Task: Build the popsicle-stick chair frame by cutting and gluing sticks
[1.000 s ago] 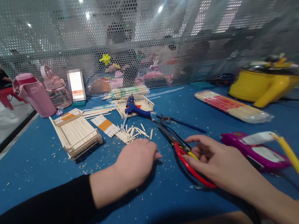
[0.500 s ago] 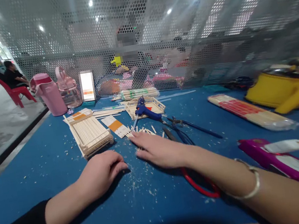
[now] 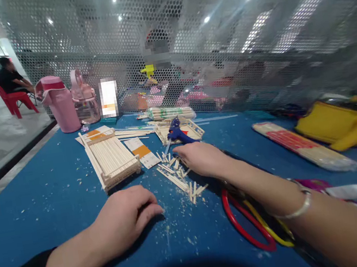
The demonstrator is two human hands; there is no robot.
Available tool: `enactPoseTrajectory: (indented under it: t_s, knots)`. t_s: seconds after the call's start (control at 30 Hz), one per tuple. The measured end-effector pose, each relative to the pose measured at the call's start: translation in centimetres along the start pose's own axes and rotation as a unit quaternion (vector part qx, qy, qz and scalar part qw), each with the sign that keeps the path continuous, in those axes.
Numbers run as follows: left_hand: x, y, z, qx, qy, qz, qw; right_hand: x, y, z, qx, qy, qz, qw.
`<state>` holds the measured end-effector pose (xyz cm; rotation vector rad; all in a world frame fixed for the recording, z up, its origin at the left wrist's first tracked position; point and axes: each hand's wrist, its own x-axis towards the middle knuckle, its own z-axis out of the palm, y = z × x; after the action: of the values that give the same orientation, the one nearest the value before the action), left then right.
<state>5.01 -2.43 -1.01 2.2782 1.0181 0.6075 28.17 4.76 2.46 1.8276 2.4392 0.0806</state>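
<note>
My left hand rests on the blue tabletop, its fingers curled in towards the thumb, with nothing visible between them. Just beyond it sits a small tray-like frame built of wooden sticks. My right hand is low over the right edge of a scatter of short cut stick pieces. Its fingertips bend down out of sight, so what they touch is hidden. Right behind this hand, a blue glue gun lies across a second stick frame. A white and orange card lies between the first frame and the pieces.
Red-handled and yellow-handled tools lie under my right forearm. Further right are a bag of sticks and a yellow container. A pink flask and a clear jug stand back left, before a perforated metal screen.
My right hand has moved right and away from me, uncovering the cut stick pieces and the tool handles. My left hand keeps much the same curled pose. The view has shifted slightly.
</note>
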Motion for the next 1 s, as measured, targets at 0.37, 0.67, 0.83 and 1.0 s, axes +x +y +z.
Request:
enactPoseTrajectory:
  t_s: [0.37,0.67,0.83,1.0]
  knots:
    - [-0.2,-0.2,-0.3,-0.025,0.003,0.009,1.0,2.6,0.2,2.0,0.053,0.013,-0.126,0.99]
    - [-0.1,0.1,-0.7,-0.021,0.059,0.006,0.998,-1.6,1.0,0.4,0.093,0.046,-0.154,0.983]
    - [0.3,0.0,-0.5,-0.056,0.089,-0.069,0.992,-2.9,-2.5,-1.6,0.166,0.066,-0.174,0.968]
    - [0.3,-0.8,-0.2,0.021,0.042,-0.057,0.997,-3.6,-5.8,-0.9,0.188,-0.014,-0.245,0.951]
